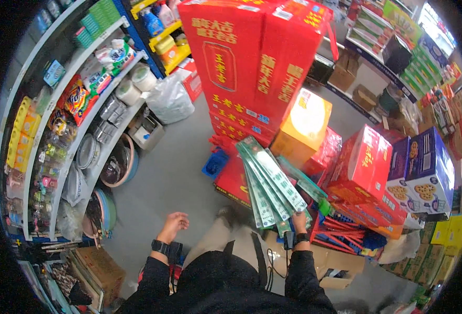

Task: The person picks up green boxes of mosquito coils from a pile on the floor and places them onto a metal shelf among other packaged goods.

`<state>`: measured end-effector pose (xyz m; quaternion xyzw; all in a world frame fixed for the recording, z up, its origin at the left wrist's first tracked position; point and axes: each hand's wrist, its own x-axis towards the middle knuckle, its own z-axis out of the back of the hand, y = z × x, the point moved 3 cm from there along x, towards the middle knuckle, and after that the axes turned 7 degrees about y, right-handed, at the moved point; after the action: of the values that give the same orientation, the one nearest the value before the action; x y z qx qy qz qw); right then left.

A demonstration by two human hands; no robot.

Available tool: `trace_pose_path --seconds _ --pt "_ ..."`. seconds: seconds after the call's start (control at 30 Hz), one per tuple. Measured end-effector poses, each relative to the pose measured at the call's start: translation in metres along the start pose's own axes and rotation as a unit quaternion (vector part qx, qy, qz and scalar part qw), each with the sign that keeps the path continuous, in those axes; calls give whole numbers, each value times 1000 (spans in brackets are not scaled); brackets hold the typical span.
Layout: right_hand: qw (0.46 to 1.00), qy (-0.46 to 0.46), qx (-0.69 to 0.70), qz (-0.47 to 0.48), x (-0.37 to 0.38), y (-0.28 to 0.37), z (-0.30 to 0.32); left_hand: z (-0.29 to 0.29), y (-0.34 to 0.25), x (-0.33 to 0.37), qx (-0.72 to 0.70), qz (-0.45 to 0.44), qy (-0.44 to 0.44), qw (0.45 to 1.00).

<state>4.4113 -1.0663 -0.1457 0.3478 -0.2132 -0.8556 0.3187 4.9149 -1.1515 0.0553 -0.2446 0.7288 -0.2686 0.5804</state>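
Note:
Several long, flat green-and-white packs [274, 180] lie fanned out over the red boxes in front of me. My right hand [299, 222] is closed on the near end of these packs, its fingers partly hidden by them. To the left, my left hand [176, 224] hangs over the grey floor with loosely bent fingers and nothing visible in it. Just beyond the packs stands a yellow-orange box [302, 125] with a bright glare on it. A small blue plastic basket [215, 164] sits by their far left end.
Tall red drink cartons [241, 68] are stacked ahead. To the right are a red carton [360, 162], purple-and-white biscuit boxes [424, 172] and a bundle of red sticks [341, 234]. Curved shelves [92, 175] with household goods line the left, with plastic tubs [131, 162] beneath.

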Motion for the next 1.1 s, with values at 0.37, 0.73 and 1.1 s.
trace_pose_path --seconds 0.37,0.73,1.1 --pt "997 -46 -63 -22 61 -42 12 -57 99 28 -3 102 -2 995" --pt "948 -213 59 -229 108 -125 22 -76 148 156 -16 107 58 992" --pt "831 13 528 -174 108 -175 -19 -133 118 255 116 86 134 980"
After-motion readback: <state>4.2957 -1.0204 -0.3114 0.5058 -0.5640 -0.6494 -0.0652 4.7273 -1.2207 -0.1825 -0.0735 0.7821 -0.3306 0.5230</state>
